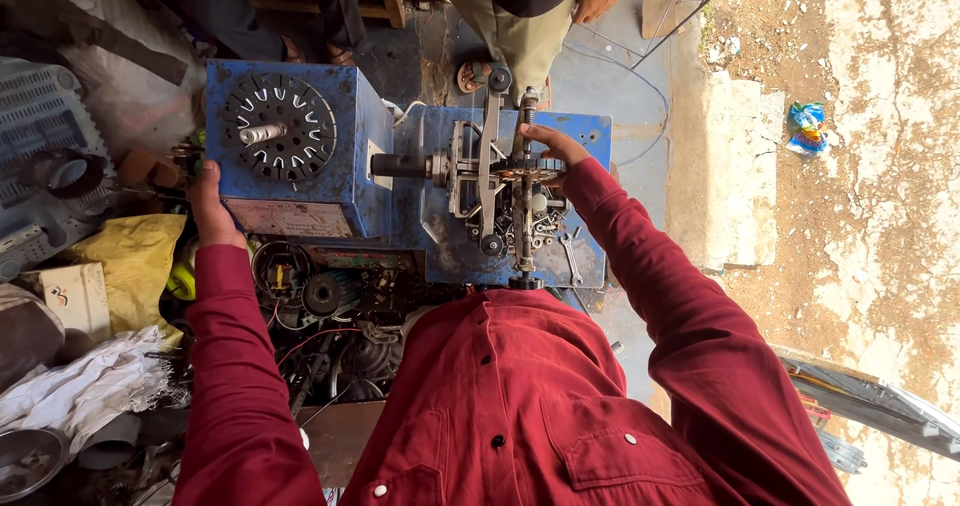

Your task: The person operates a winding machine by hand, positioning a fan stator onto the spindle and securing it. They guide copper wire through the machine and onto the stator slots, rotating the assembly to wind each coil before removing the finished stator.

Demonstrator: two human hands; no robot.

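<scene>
Fingers of the right hand (553, 149) curl over the top of the metal winding frame (500, 191), resting on its upper bar, loosely bent rather than pinching; how firmly they grip I cannot tell. That frame, a cluster of rods, rollers and brackets, sits on the blue machine (400, 181) directly under and just left of those fingers, mounted on a dark shaft (400, 165) that runs leftwards into the blue housing. Over on the other side, the left hand (208, 206) lies flat against the machine's left edge, fingers pressed together and pointing away from the body, just beside the round slotted disc (278, 127) with its short metal spindle. Below the left fingers, a tangle of wires and coil parts (320, 316) fills the space in front of the red shirt (520, 396). A yellow bag (135, 261) lies left of that wrist. Beyond the right fingers, another person's sandalled foot (475, 74) stands on the floor, and farther right a blue wrapper (806, 126) lies on the dirt, well apart.
</scene>
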